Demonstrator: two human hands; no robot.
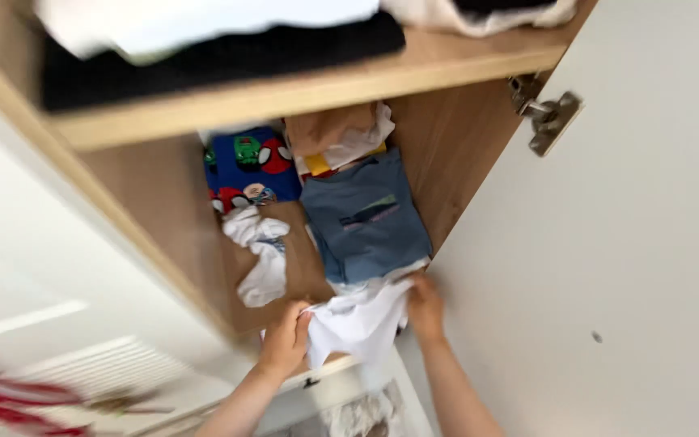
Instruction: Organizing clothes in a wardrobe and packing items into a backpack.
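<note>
Both my hands hold a white piece of clothing (359, 322) at the front edge of a wooden wardrobe shelf (240, 303). My left hand (285, 340) grips its left side and my right hand (424, 306) grips its right side. Just behind it lies a folded blue-grey shirt (366, 217) with a small print. A crumpled white garment (262, 255) lies to the left on the shelf. Further back are a blue cloth with cartoon faces (251, 168) and a tan and white pile (340, 137).
The upper shelf (301, 91) carries folded black clothes (220, 57) and white clothes (196, 23). The open white wardrobe door (624, 243) with a metal hinge (547, 118) stands at the right. A red object (18, 403) lies blurred at lower left.
</note>
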